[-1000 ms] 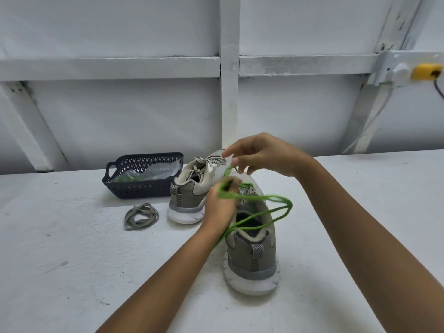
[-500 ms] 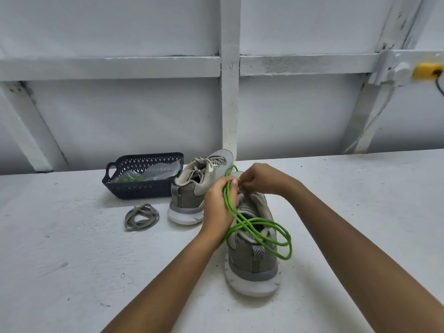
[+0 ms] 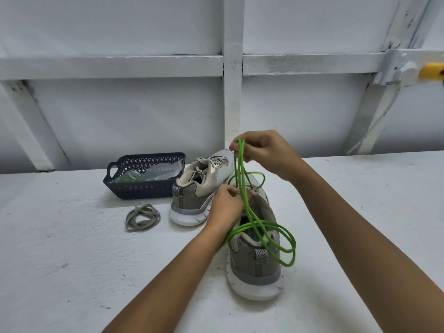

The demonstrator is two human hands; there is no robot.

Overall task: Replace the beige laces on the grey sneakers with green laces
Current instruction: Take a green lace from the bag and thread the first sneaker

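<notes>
Above the near sneaker (image 3: 254, 267) hangs the green lace (image 3: 243, 188), stretched between 2 grips: right hand (image 3: 264, 152) pinches its top bend w/ thumb & fingertips, up by the toe of the far sneaker (image 3: 199, 193); left hand (image 3: 225, 205), fingers curled, pinches the strands lower down at the near shoe's tongue. Lace is bright green round cord, loose loops draped over the heel & right side. Far sneaker has beige laces in. One beige lace (image 3: 141, 217) lies coiled on the table (image 3: 60, 260), near the dark basket (image 3: 134, 188)
</notes>
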